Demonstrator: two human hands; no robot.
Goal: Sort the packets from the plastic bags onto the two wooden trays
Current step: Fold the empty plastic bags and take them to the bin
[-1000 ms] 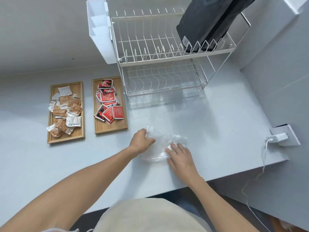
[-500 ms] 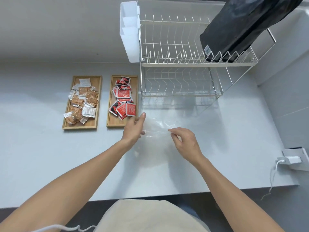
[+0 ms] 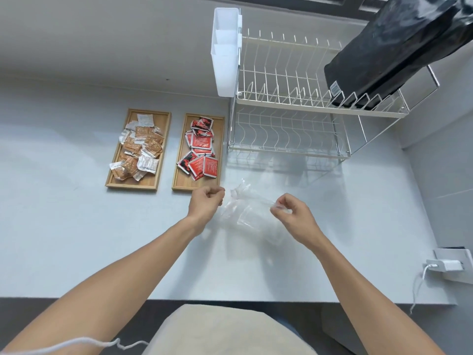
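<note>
A clear, crumpled plastic bag [image 3: 245, 204] hangs between my two hands just above the grey counter; I see no packets inside it. My left hand [image 3: 206, 203] is closed on its left edge and my right hand [image 3: 290, 211] pinches its right edge. Two wooden trays lie at the back left. The left tray [image 3: 110, 179] carries several brown and white packets [image 3: 139, 147]. The right tray [image 3: 179, 180] carries several red packets [image 3: 201, 156]. My left hand is just in front of the right tray's near corner.
A two-tier white wire dish rack [image 3: 289, 108] stands behind the bag, with a white plastic holder [image 3: 226, 51] on its left end and a black bag [image 3: 389, 55] on its top tier. A white charger with cable [image 3: 445, 265] sits at the right edge. The counter's front edge [image 3: 230, 299] is close to my body.
Both hands have lifted the plastic bag off the counter and pulled it taut between them. My right hand went from flat on the bag to a pinch. The view shifted, so the trays appear further right.
</note>
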